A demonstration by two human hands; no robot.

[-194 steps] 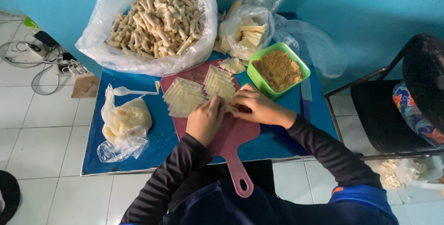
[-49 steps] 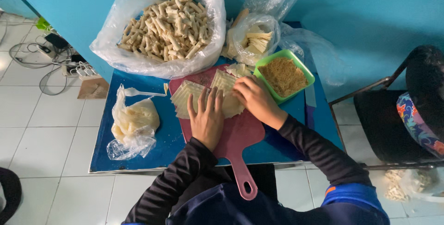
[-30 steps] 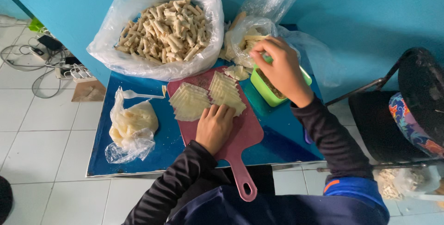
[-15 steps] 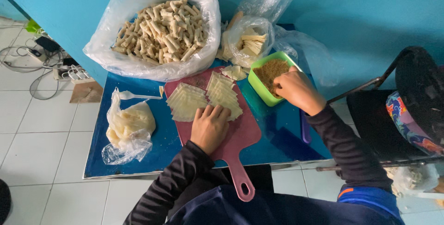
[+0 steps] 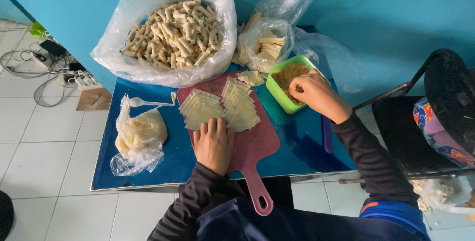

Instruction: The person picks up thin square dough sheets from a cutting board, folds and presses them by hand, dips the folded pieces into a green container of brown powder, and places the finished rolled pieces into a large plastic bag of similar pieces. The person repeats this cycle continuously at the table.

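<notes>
Head view here, watching the feed from my end. What's changed over the last second or so: the right hand (image 5: 316, 95) has left the wrappers on the board, gone up by the plastic bags, and come back down into the green tub (image 5: 289, 88) of brown crumbly filling (image 5: 291, 76). Now its fingertips are bunched right in the filling, so my read is it's pinching up a portion; I can't actually see whether anything is caught between the fingers yet. The grip there is mostly closed, fingers curled together.

The left hand (image 5: 213, 144) has barely moved since then. It lies flat and open on the pink cutting board (image 5: 247, 147), fingertips resting on the lower edge of the left stack of wrappers (image 5: 200, 110), holding nothing, just pinning them.

The wrappers are thin, pale yellow squares, fanned out in two overlapping stacks side by side on the board; the right stack (image 5: 240, 105) sits untouched. They look soft and a bit translucent.

Around them on the blue tabletop (image 5: 148, 171): a big plastic bag of finished rolls (image 5: 173, 33) at the back, a smaller bag of wrapper pieces (image 5: 267, 48) just beside the tub, and a knotted bag of pale dough-like stuff (image 5: 138, 132) with a white plastic spoon (image 5: 148, 103) off to the left. A chair (image 5: 420, 132) stands on the right.
</notes>
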